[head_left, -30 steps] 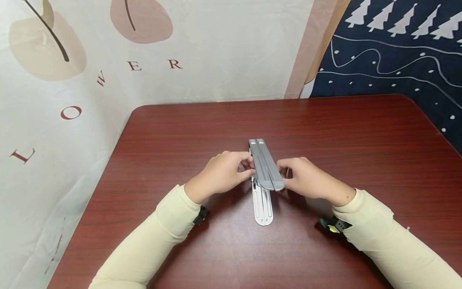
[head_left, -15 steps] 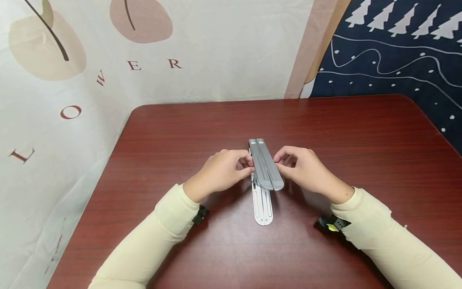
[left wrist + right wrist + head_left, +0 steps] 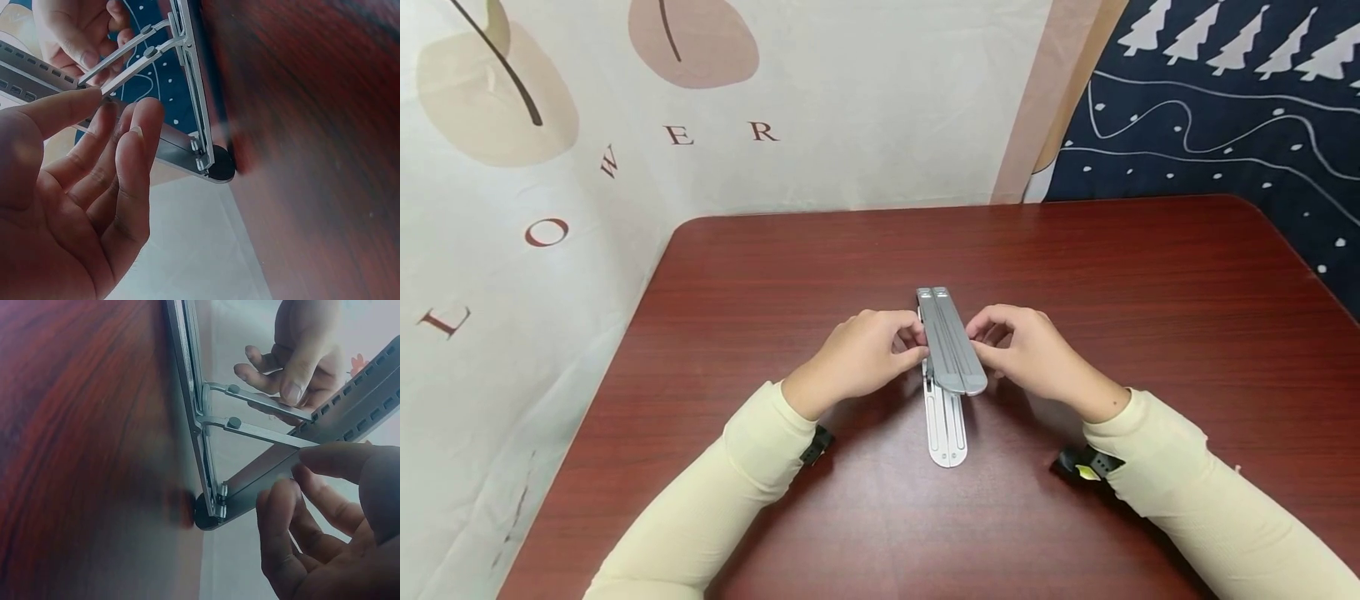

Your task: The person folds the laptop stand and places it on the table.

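A silver folding laptop stand (image 3: 951,346) stands on the table, its two upper rails raised at a slant over the narrow base (image 3: 946,429). Thin struts (image 3: 269,434) join the slotted rails to the base in the right wrist view. My left hand (image 3: 867,354) is at the stand's left side, thumb and index finger pinching a strut (image 3: 128,74) near the rail. From the right side, my right hand (image 3: 1030,350) pinches the other strut in the same way. The upper rails hide part of the fingertips in the head view.
The stand sits near the middle of the dark red wooden table (image 3: 775,267). Behind the table hang a pale cloth (image 3: 880,100) with printed letters and a navy cloth (image 3: 1210,117) with white trees. Black bands (image 3: 1086,462) are on both wrists.
My right hand has moved up along the stand's right side and slightly left, its thumb now higher. The upper rails have drawn slightly closer together. My left hand has barely moved.
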{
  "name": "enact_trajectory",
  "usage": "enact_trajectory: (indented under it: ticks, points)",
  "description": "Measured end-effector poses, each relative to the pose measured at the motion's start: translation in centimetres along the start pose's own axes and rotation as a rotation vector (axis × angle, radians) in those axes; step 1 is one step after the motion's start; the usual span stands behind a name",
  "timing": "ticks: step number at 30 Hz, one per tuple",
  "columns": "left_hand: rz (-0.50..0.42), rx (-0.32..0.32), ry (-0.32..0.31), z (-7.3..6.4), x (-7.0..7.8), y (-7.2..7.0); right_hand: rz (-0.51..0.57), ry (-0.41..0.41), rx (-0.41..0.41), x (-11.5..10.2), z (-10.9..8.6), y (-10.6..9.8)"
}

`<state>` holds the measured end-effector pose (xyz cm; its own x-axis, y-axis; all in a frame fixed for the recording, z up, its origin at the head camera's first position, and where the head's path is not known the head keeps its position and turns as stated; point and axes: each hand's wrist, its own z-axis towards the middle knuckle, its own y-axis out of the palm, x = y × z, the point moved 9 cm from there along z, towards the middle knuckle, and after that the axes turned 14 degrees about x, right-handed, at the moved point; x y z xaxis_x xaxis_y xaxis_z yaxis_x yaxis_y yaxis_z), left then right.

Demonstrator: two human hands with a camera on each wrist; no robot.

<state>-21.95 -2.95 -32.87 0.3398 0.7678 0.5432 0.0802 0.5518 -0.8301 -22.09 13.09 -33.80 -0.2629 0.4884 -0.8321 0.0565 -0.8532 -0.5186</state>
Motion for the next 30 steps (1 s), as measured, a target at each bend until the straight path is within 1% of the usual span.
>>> enact_trajectory:
  ticks: [4, 6, 16, 23, 30]
  points:
    - [0.004, 0.001, 0.007, 0.0, 0.01, 0.04, -0.035, -0.057, 0.022, -0.27, 0.07, -0.06]
    - [0.004, 0.0, 0.008, -0.01, -0.01, 0.1, -0.038, -0.068, 0.021, -0.27, 0.11, 0.04]
    - [0.011, -0.007, 0.009, -0.02, 0.0, 0.27, -0.027, -0.073, 0.0, -0.31, -0.01, 0.37]
    - [0.025, -0.005, 0.004, 0.05, 0.01, 0.21, -0.019, -0.084, 0.012, -0.5, -0.06, 0.3]
    - [0.012, -0.002, 0.005, 0.06, -0.01, 0.19, -0.014, -0.08, 0.027, -0.4, -0.11, 0.31]
